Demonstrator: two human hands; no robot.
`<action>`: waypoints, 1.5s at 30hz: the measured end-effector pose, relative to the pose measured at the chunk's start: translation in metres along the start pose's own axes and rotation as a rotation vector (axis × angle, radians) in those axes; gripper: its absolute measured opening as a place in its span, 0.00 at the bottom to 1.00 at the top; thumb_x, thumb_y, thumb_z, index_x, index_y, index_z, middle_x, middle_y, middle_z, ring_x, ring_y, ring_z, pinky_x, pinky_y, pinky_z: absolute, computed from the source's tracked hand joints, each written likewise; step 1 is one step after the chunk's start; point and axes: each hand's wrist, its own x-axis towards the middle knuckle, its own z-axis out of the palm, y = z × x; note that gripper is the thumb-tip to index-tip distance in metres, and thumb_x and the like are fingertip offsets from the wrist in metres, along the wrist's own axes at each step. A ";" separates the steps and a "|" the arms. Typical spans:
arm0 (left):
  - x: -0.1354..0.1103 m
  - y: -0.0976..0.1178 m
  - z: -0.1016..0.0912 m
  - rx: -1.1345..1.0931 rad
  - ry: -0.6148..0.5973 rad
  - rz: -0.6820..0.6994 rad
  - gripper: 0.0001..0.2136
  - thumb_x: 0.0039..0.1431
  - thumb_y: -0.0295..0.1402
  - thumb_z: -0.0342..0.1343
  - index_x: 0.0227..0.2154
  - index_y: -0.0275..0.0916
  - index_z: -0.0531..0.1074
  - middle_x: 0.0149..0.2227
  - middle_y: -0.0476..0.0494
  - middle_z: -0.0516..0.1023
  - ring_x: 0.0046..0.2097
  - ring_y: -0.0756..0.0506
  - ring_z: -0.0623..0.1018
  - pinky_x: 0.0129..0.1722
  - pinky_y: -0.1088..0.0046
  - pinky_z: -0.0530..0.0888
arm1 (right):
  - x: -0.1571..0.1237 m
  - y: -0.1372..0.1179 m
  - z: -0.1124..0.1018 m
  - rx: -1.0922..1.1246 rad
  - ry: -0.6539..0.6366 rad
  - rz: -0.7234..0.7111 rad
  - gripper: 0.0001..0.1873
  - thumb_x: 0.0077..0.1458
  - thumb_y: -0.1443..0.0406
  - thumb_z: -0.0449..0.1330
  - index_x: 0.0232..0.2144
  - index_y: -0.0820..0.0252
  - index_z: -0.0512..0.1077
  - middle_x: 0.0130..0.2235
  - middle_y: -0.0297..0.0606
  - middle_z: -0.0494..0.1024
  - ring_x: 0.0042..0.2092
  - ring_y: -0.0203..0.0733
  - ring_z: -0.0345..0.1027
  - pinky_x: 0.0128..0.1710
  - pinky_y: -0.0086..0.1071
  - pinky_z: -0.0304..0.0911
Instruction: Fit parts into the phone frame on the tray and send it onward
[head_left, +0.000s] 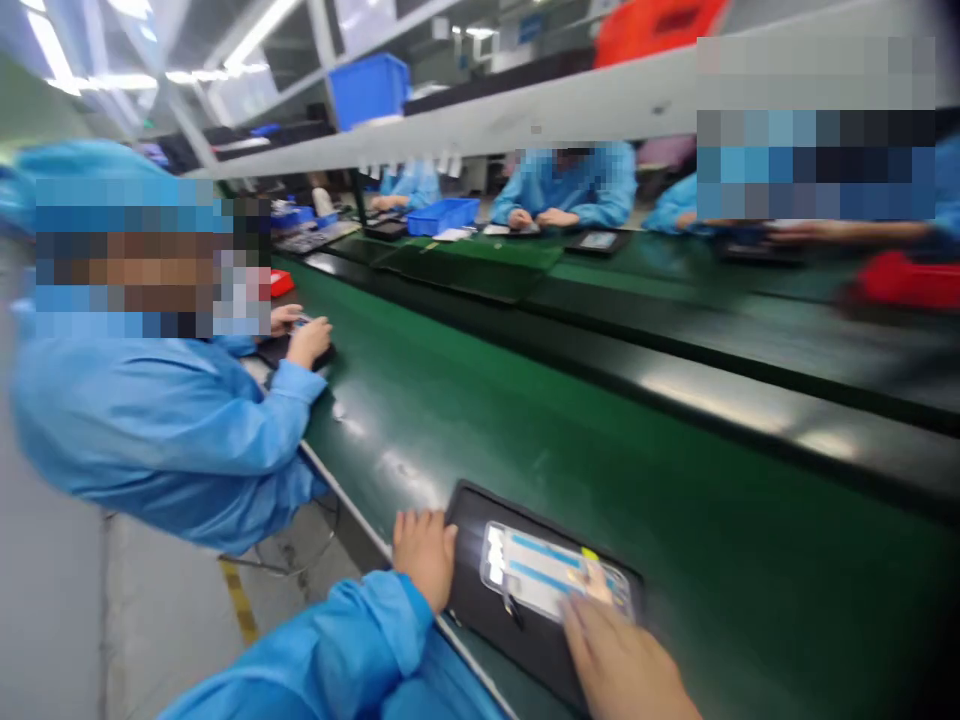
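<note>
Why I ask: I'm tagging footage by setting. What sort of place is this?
Probably an electronics assembly line: a long green conveyor belt, co-workers in blue smocks seated along it, and a flat black tray holding a small white-and-blue part.

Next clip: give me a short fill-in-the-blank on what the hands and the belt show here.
1. The left hand rests at the near-left edge of a ____ tray.
2. The right hand touches the pale flat device that lies ____ that tray.
3. The tray sits on a ____ conveyor belt.
4. The co-worker on the left wears a ____ smock.

Missing words: black; on; green; blue.
</note>
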 end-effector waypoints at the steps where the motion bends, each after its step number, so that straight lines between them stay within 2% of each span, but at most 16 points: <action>1: 0.001 -0.002 -0.002 0.032 -0.002 0.008 0.19 0.60 0.36 0.36 0.46 0.37 0.67 0.46 0.42 0.70 0.50 0.39 0.65 0.54 0.57 0.55 | 0.002 -0.006 -0.007 0.022 -0.005 0.087 0.18 0.52 0.70 0.46 0.42 0.55 0.70 0.43 0.40 0.73 0.42 0.46 0.66 0.38 0.37 0.60; 4: 0.007 -0.008 -0.009 0.103 -0.007 0.059 0.19 0.60 0.37 0.36 0.46 0.34 0.66 0.46 0.40 0.70 0.49 0.38 0.65 0.52 0.58 0.57 | 0.011 -0.027 -0.025 0.074 0.055 0.335 0.15 0.57 0.64 0.46 0.38 0.58 0.71 0.39 0.41 0.74 0.38 0.43 0.66 0.39 0.35 0.57; 7: 0.016 -0.012 -0.018 0.148 -0.023 0.145 0.19 0.59 0.38 0.36 0.45 0.36 0.67 0.43 0.42 0.72 0.45 0.39 0.68 0.48 0.59 0.61 | 0.018 -0.041 -0.034 0.107 0.114 0.448 0.15 0.58 0.63 0.45 0.38 0.59 0.71 0.39 0.40 0.73 0.38 0.42 0.65 0.39 0.35 0.55; 10: 0.026 -0.013 -0.027 0.168 -0.041 0.197 0.18 0.59 0.38 0.36 0.42 0.38 0.68 0.40 0.43 0.74 0.41 0.41 0.70 0.43 0.63 0.64 | 0.019 -0.049 -0.036 0.158 0.158 0.536 0.15 0.58 0.62 0.46 0.40 0.59 0.71 0.40 0.38 0.73 0.38 0.42 0.65 0.39 0.35 0.55; 14: 0.041 -0.016 -0.032 0.152 -0.053 0.160 0.20 0.57 0.42 0.37 0.39 0.37 0.70 0.40 0.41 0.74 0.42 0.40 0.71 0.41 0.65 0.64 | 0.018 -0.048 -0.041 0.313 0.186 0.604 0.15 0.57 0.63 0.47 0.40 0.60 0.70 0.41 0.38 0.73 0.41 0.41 0.65 0.41 0.32 0.57; 18: 0.042 -0.013 -0.032 0.111 -0.027 0.184 0.21 0.58 0.41 0.36 0.39 0.35 0.70 0.38 0.39 0.74 0.41 0.40 0.71 0.41 0.65 0.65 | 0.010 -0.038 -0.054 0.341 0.097 0.613 0.14 0.57 0.65 0.47 0.41 0.61 0.69 0.43 0.39 0.72 0.44 0.41 0.63 0.44 0.32 0.57; 20: 0.031 -0.007 -0.030 0.085 0.047 0.289 0.19 0.58 0.39 0.37 0.41 0.35 0.70 0.41 0.40 0.73 0.44 0.41 0.69 0.47 0.63 0.63 | 0.005 -0.034 -0.058 0.258 0.013 0.567 0.14 0.56 0.64 0.48 0.42 0.60 0.69 0.46 0.41 0.69 0.45 0.44 0.62 0.44 0.35 0.58; 23: 0.007 0.010 -0.029 0.016 0.097 0.543 0.16 0.57 0.36 0.39 0.40 0.38 0.70 0.42 0.43 0.72 0.48 0.42 0.66 0.53 0.60 0.56 | 0.000 -0.033 -0.059 0.159 -0.107 0.492 0.16 0.55 0.63 0.50 0.46 0.57 0.66 0.50 0.42 0.65 0.43 0.47 0.63 0.41 0.38 0.60; 26: -0.014 0.030 -0.028 -0.082 0.112 0.832 0.14 0.58 0.34 0.40 0.38 0.40 0.71 0.39 0.45 0.73 0.48 0.43 0.66 0.54 0.62 0.57 | 0.002 -0.033 -0.057 0.135 -0.158 0.480 0.18 0.55 0.62 0.49 0.49 0.54 0.64 0.51 0.40 0.64 0.40 0.46 0.64 0.39 0.38 0.61; 29: -0.024 0.046 -0.025 -0.136 0.149 1.001 0.13 0.58 0.33 0.41 0.39 0.39 0.70 0.37 0.45 0.74 0.46 0.44 0.67 0.52 0.64 0.59 | 0.006 -0.033 -0.055 0.182 -0.156 0.498 0.18 0.55 0.62 0.50 0.48 0.56 0.65 0.52 0.40 0.63 0.43 0.45 0.63 0.42 0.37 0.60; 32: -0.025 0.055 -0.018 -0.076 0.074 1.011 0.13 0.58 0.32 0.42 0.41 0.40 0.70 0.39 0.45 0.73 0.47 0.43 0.66 0.53 0.61 0.58 | 0.007 -0.032 -0.053 0.246 -0.141 0.511 0.16 0.55 0.63 0.50 0.46 0.57 0.66 0.52 0.40 0.63 0.46 0.45 0.61 0.44 0.36 0.58; 35: -0.023 0.060 -0.011 0.016 -0.029 0.970 0.13 0.57 0.32 0.43 0.43 0.40 0.69 0.41 0.44 0.72 0.50 0.40 0.65 0.54 0.58 0.55 | 0.005 -0.032 -0.051 0.294 -0.122 0.525 0.16 0.55 0.62 0.50 0.45 0.59 0.67 0.52 0.41 0.62 0.48 0.45 0.60 0.46 0.36 0.57; 37: -0.023 0.063 -0.008 0.041 -0.054 0.939 0.14 0.57 0.32 0.44 0.43 0.40 0.69 0.42 0.43 0.72 0.50 0.39 0.64 0.55 0.56 0.53 | 0.004 -0.032 -0.051 0.323 -0.107 0.521 0.16 0.55 0.62 0.50 0.45 0.59 0.67 0.52 0.41 0.62 0.48 0.44 0.60 0.46 0.36 0.57; 45: -0.026 0.064 -0.002 -0.028 0.074 0.961 0.12 0.56 0.30 0.45 0.37 0.39 0.72 0.38 0.43 0.74 0.48 0.39 0.67 0.54 0.50 0.49 | 0.010 -0.025 -0.054 0.398 -0.105 0.560 0.13 0.55 0.63 0.50 0.38 0.54 0.71 0.49 0.36 0.65 0.44 0.38 0.63 0.45 0.31 0.58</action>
